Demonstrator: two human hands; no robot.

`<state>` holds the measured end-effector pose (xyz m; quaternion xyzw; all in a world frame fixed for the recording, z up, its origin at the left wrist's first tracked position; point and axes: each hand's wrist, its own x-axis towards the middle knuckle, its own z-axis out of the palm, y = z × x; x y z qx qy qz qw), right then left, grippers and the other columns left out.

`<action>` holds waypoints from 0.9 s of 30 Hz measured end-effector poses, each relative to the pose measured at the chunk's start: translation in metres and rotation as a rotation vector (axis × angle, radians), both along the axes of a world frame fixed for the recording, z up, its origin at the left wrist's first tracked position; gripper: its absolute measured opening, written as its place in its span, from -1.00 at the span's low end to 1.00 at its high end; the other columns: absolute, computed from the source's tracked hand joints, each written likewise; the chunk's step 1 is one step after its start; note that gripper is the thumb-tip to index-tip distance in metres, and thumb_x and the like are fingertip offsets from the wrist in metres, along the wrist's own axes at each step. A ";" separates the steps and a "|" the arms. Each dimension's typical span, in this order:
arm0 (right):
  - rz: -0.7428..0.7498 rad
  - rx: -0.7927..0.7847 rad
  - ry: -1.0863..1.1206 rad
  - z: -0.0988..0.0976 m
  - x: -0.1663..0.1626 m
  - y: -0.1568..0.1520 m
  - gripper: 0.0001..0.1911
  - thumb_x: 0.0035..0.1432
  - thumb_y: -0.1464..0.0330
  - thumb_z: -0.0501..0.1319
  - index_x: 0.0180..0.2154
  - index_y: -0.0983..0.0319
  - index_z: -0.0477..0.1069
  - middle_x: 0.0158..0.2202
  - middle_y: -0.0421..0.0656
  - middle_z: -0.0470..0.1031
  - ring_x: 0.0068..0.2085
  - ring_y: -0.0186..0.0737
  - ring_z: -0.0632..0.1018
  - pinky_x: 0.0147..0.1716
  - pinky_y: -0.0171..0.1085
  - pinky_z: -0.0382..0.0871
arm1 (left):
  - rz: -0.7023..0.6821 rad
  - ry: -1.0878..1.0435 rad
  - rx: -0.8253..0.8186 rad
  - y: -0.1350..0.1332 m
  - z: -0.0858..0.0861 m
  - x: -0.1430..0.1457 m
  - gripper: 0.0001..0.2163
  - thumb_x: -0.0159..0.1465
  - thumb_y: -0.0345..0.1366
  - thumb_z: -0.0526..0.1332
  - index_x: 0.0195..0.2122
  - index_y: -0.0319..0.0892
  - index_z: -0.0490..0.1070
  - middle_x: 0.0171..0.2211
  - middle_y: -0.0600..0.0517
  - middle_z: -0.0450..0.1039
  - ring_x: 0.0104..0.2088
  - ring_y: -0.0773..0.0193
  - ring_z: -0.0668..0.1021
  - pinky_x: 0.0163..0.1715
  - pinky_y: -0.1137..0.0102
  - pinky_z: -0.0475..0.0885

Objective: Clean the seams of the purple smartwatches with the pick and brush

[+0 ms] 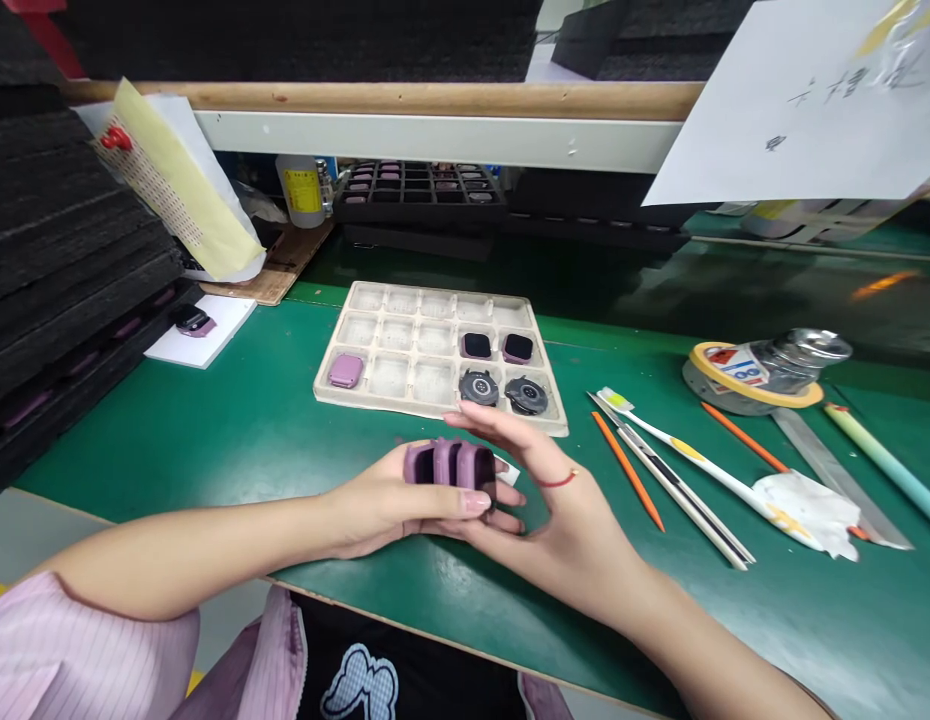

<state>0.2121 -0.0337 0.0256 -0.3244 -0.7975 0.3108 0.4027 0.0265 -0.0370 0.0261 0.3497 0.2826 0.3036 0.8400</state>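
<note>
Several mauve watch cases [450,465] sit gripped in the curled left hand [386,505], palm up over the green bench [210,440], near the tray [435,296]; the right hand [544,510] curves just beside them, gripping or not, I cannot tell.

Matt purple plastic casings [450,464], glossy green benchtop [232,420]
</note>
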 end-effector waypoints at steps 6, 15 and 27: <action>0.004 -0.082 0.024 0.012 0.007 0.005 -0.81 0.07 0.33 0.45 -0.29 0.11 0.47 -0.03 -0.10 0.59 0.02 -0.03 0.62 -0.04 -0.10 0.58 | 0.038 -0.099 -0.136 0.003 -0.002 0.000 -0.54 0.22 0.11 0.34 -0.17 -0.26 0.59 -0.12 -0.18 0.60 -0.25 0.23 0.65 -0.17 0.38 0.58; 0.064 -0.174 0.137 0.015 0.006 0.005 -0.91 0.05 0.35 0.47 -0.39 0.11 0.58 -0.05 -0.12 0.62 -0.02 -0.05 0.63 -0.12 -0.15 0.61 | 0.006 -0.048 -0.020 0.002 -0.004 -0.001 -0.54 0.23 0.12 0.31 -0.23 -0.26 0.53 -0.33 -0.07 0.56 -0.61 0.43 0.44 -0.64 0.54 0.32; -0.149 -0.110 0.364 0.013 0.010 0.003 -0.78 0.14 0.31 0.43 -0.15 0.05 0.53 -0.08 -0.12 0.59 -0.04 -0.09 0.64 -0.03 -0.11 0.62 | -0.014 -0.205 -0.152 0.003 0.000 -0.002 -0.55 0.20 0.06 0.34 -0.09 -0.23 0.56 -0.28 -0.12 0.58 -0.56 0.43 0.42 -0.58 0.53 0.20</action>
